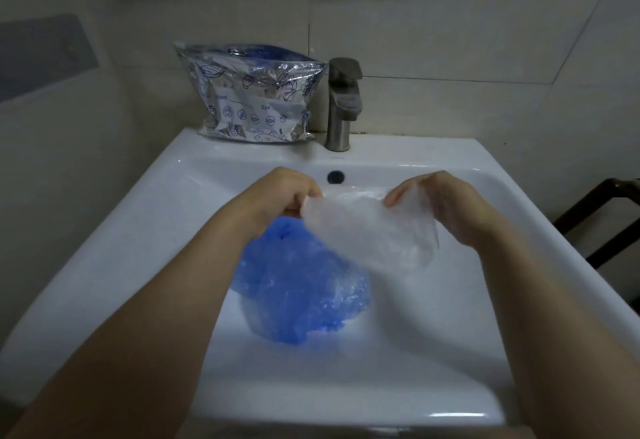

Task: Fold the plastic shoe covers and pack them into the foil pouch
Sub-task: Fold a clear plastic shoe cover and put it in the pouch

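2 bare hands hold 1 clear shoe cover (pixel 372 230) above the basin of a white sink (pixel 138 230). The left hand (pixel 284 192) pinches the cover's left edge between thumb and fingers; the right hand (pixel 440 203) grips the right edge, fingers curled into the film. The cover is thin, translucent, crinkled plastic, stretched into a rough oval between the hands and sagging toward the lower right.

Below it, in the basin, lies a heap of blue shoe covers (pixel 301 289): glossy, wrinkled, translucent blue film bunched into 1 rounded mound. How many covers make up the heap cannot be told.

1 foil pouch (pixel 249 95) stands upright on the sink's back ledge, leaning against the tiled wall (pixel 450 23), just left of 1 faucet (pixel 343 106). The pouch is silvery, creased and shiny, printed with dark blue line drawings and a row of round icons; blue plastic shows at its open top. The faucet is dull brushed metal, a round column with a flat lever. 1 dark round overflow hole (pixel 335 176) sits in the basin's rear wall, between the hands
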`<state>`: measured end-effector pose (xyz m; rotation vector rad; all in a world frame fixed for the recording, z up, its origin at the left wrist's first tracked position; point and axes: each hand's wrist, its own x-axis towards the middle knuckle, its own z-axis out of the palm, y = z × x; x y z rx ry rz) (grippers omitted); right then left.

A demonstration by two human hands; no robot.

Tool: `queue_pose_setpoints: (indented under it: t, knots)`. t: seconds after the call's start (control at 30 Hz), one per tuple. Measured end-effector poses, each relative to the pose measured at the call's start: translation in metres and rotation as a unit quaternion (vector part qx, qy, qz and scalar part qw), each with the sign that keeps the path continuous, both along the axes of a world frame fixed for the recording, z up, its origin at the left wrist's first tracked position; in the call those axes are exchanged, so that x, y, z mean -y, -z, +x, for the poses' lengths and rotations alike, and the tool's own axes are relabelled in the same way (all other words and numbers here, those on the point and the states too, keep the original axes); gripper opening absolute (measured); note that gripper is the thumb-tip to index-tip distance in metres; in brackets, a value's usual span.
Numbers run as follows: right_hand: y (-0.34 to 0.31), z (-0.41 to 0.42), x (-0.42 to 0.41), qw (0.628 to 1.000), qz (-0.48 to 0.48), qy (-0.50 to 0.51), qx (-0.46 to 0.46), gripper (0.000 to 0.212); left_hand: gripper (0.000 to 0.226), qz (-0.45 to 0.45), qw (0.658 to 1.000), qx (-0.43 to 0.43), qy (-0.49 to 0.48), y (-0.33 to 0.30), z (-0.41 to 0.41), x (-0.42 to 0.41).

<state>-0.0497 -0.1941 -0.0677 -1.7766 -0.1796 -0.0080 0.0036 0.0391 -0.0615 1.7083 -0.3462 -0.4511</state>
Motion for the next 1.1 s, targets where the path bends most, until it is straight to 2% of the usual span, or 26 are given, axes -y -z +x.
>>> queue_pose_setpoints:
  t: [0.07,0.1,0.2,0.33,0.43,0.5,0.6,0.67,0.77,0.8,0.87,0.97,1.1]
  knots:
    - [0.004,0.003,-0.001,0.998,-0.033,0.044,-0.028,0.058,0.034,0.023,0.998,0.033,-0.052,0.003,0.002,0.007]
    - [0.006,0.005,-0.004,0.995,-0.057,0.082,-0.023,0.064,0.039,0.038,0.994,0.049,-0.086,0.005,0.002,0.01]
    - [0.01,0.01,-0.017,0.983,-0.063,0.171,0.026,0.043,0.035,0.057,0.984,0.107,-0.13,0.011,-0.002,0.02]
    - [0.004,0.009,-0.024,0.986,0.013,0.167,0.018,0.017,0.025,-0.001,0.989,0.086,-0.118,0.015,0.002,0.017]
    - [0.001,0.007,-0.025,0.984,0.105,0.143,-0.016,0.013,0.022,-0.107,0.99,0.009,-0.092,0.016,0.005,0.014]
    - [-0.001,0.006,-0.027,0.977,0.158,0.137,-0.048,0.012,0.023,-0.157,0.985,-0.014,-0.074,0.014,0.006,0.014]
    - [-0.004,0.005,-0.027,0.975,0.173,0.126,-0.057,0.018,0.026,-0.172,0.983,-0.016,-0.066,0.012,0.006,0.013]
    - [-0.005,0.005,-0.026,0.982,0.138,0.12,-0.048,0.021,0.028,-0.173,0.983,-0.019,-0.064,0.012,0.008,0.011]
    - [-0.001,0.006,-0.027,0.988,-0.058,0.145,0.0,0.019,0.03,-0.128,0.99,0.009,-0.056,0.014,0.007,0.011]
    - [0.0,0.007,-0.027,0.984,-0.088,0.155,0.015,0.018,0.031,-0.099,0.993,0.028,-0.057,0.015,0.006,0.013]
    - [0.001,0.009,-0.026,0.98,-0.094,0.172,0.03,0.015,0.031,-0.037,0.994,0.068,-0.072,0.017,0.004,0.015]
    - [0.0,0.01,-0.021,0.975,-0.111,0.186,0.04,0.018,0.018,0.044,0.984,0.141,-0.099,0.018,0.001,0.017]
    - [0.001,0.007,-0.013,0.983,-0.091,0.161,0.01,0.021,0.006,0.105,0.965,0.213,-0.113,0.015,0.003,0.014]
